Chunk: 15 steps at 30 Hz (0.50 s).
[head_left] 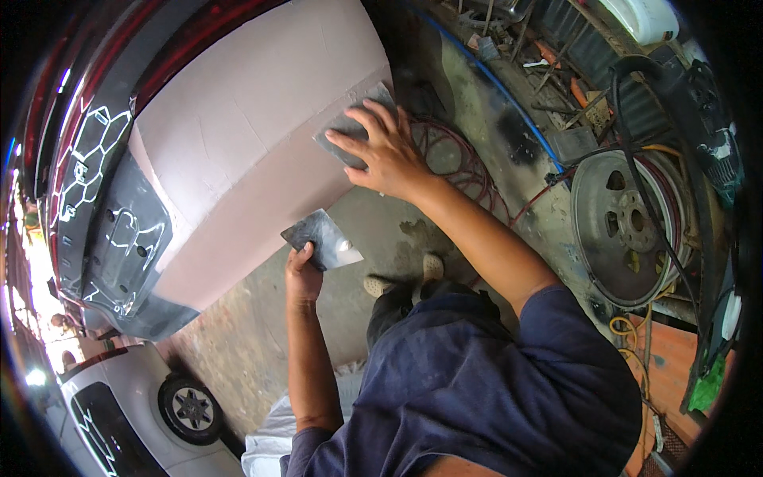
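Observation:
A car body panel coated in pinkish filler fills the upper left. My right hand lies flat with fingers spread on a dark grey sanding sheet, pressing it against the panel's right edge. Lower down, my left hand grips a dark flat spreader plate with a small pale blob of filler near its lower corner. The plate is held just off the panel's lower edge.
A black grille and bumper piece adjoins the panel at left. A bare wheel rim, red hose coils, a blue hose and scrap lie on the stained concrete floor. A silver car stands lower left.

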Tool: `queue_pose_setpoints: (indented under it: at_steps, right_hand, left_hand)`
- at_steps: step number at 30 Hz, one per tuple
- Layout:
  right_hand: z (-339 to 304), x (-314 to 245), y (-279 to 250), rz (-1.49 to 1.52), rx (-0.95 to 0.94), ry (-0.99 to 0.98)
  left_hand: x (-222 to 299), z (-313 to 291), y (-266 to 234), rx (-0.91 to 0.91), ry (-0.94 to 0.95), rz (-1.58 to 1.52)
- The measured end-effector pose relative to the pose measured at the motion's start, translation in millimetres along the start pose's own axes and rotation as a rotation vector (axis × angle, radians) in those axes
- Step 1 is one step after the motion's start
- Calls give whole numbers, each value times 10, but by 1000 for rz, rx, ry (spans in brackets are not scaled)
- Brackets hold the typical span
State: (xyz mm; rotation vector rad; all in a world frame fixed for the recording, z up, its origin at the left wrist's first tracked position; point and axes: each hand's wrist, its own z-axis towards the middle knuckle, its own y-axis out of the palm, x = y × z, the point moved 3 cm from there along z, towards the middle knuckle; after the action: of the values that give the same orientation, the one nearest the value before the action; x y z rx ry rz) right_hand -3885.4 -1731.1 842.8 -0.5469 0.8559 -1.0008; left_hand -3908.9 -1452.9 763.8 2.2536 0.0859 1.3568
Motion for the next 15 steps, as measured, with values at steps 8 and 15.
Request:
queue_pose_setpoints:
  at_steps: [8,15]
  right_hand:
    - [-74,88,-177,38,10,-5]
    - [131,54,-140,-14,-1,-41]
  left_hand:
    - [0,19,-24,-20,18,0]
    - [-16,15,-50,-23,11,-19]
